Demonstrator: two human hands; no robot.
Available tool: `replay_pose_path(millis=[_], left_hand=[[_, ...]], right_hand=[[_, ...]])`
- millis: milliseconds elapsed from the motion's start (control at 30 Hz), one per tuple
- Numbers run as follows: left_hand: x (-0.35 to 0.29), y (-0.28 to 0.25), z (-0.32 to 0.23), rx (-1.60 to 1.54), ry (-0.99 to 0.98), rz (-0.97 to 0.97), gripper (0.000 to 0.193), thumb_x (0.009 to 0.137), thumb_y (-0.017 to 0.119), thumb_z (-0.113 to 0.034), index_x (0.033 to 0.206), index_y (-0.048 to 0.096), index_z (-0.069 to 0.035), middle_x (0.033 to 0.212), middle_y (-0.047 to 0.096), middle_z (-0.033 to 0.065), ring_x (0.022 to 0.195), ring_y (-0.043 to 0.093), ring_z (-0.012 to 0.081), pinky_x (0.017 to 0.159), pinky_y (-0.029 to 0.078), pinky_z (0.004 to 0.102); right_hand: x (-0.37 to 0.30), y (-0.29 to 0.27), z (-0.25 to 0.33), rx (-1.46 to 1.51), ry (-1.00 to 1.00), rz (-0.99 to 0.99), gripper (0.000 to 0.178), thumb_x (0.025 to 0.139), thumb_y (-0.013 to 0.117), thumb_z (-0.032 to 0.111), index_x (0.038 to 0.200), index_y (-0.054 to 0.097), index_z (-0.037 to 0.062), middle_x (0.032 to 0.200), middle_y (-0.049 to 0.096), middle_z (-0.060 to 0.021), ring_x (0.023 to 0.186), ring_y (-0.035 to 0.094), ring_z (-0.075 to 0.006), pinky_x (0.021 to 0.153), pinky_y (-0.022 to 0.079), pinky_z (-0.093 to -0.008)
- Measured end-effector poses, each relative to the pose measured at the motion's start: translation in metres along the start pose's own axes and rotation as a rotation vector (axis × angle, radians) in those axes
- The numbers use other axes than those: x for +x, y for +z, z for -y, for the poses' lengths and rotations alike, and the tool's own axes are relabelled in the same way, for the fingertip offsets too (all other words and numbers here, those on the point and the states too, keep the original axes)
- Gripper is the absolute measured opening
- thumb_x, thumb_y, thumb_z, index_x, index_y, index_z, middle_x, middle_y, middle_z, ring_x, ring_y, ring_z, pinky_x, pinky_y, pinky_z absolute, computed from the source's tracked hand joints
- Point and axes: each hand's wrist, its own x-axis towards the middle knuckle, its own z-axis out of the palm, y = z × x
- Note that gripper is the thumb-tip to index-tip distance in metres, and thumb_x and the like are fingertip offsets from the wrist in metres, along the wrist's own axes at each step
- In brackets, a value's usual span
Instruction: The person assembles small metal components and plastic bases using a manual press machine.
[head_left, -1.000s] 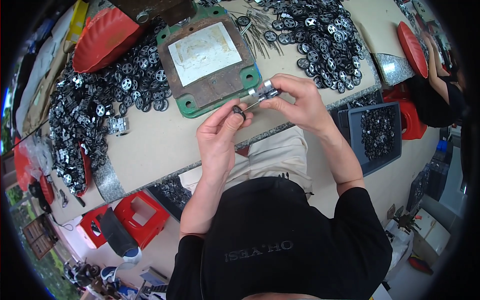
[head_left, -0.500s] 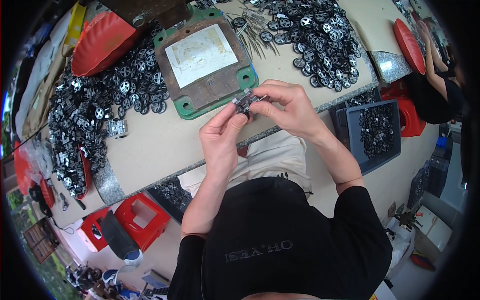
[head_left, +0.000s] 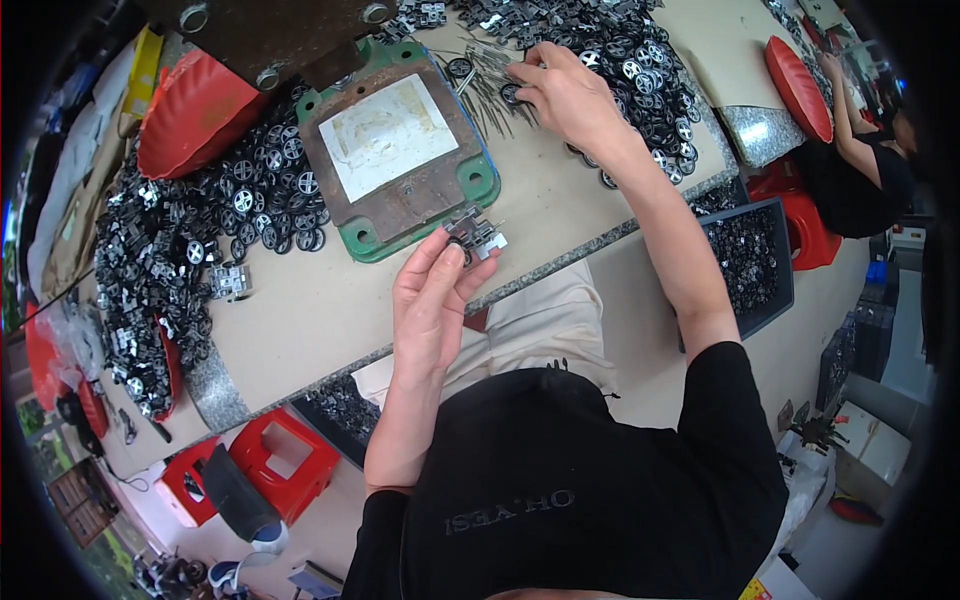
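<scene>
My left hand (head_left: 428, 305) is closed on a small grey and silver toy car chassis (head_left: 470, 232) with a dark wheel against it, raised just in front of the press plate. A thin pin sticks out of the chassis's right side. My right hand (head_left: 575, 100) reaches across the bench to the thin metal rods (head_left: 488, 105) and the edge of the wheel pile (head_left: 650, 75). Its fingertips are apart, close to one loose black wheel (head_left: 511, 94). Whether they touch it, I cannot tell.
The green and brown metal press base (head_left: 395, 140) stands mid-bench. Left of it lie more wheels (head_left: 262, 190), heaped chassis parts (head_left: 150, 270) and a red scoop tray (head_left: 195, 110). A grey bin (head_left: 785, 265) of parts sits below at right. Another person works at far right.
My right hand has let go of the chassis and moved up and away to the rods and wheels. My left hand keeps the chassis, now slightly lower and further left.
</scene>
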Motion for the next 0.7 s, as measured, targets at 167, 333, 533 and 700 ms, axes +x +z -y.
replay_pose_path(millis=[167, 333, 533, 700], left_hand=[[0.001, -0.005, -0.002, -0.024, -0.017, -0.062, 0.022, 0.090, 0.050, -0.005, 0.110, 0.053, 0.000, 0.103, 0.061, 0.0130, 0.094, 0.061, 0.0269, 0.084, 0.052, 0.0347], [0.001, -0.007, -0.005, -0.018, -0.012, -0.081, 0.021, 0.090, 0.051, -0.005, 0.110, 0.053, 0.000, 0.102, 0.061, 0.0127, 0.094, 0.061, 0.0269, 0.084, 0.052, 0.0348], [0.004, -0.005, -0.002, -0.008, -0.026, -0.084, 0.021, 0.089, 0.051, -0.005, 0.110, 0.053, 0.000, 0.102, 0.061, 0.0122, 0.093, 0.062, 0.0268, 0.084, 0.053, 0.0347], [0.004, -0.007, 0.000, -0.013, -0.017, -0.083, 0.021, 0.089, 0.052, -0.005, 0.110, 0.054, 0.000, 0.102, 0.061, 0.0117, 0.093, 0.062, 0.0269, 0.083, 0.053, 0.0348]], right_hand=[[0.004, 0.000, 0.000, 0.080, -0.029, 0.053, 0.017, 0.075, 0.064, 0.012, 0.090, 0.063, 0.0034, 0.093, 0.056, -0.0104, 0.091, 0.055, -0.0269, 0.078, 0.046, -0.0362], [-0.022, -0.018, 0.022, 0.141, -0.070, 0.178, 0.012, 0.071, 0.065, 0.008, 0.079, 0.061, -0.0001, 0.080, 0.060, -0.0116, 0.082, 0.057, -0.0292, 0.073, 0.047, -0.0376], [-0.034, -0.020, 0.028, 0.151, -0.080, 0.327, 0.013, 0.068, 0.065, 0.004, 0.078, 0.059, -0.0023, 0.080, 0.061, -0.0129, 0.082, 0.058, -0.0302, 0.074, 0.047, -0.0381], [-0.030, -0.022, 0.024, 0.172, -0.115, 0.328, 0.030, 0.068, 0.065, 0.001, 0.097, 0.059, -0.0027, 0.093, 0.060, -0.0165, 0.091, 0.057, -0.0314, 0.077, 0.047, -0.0388]])
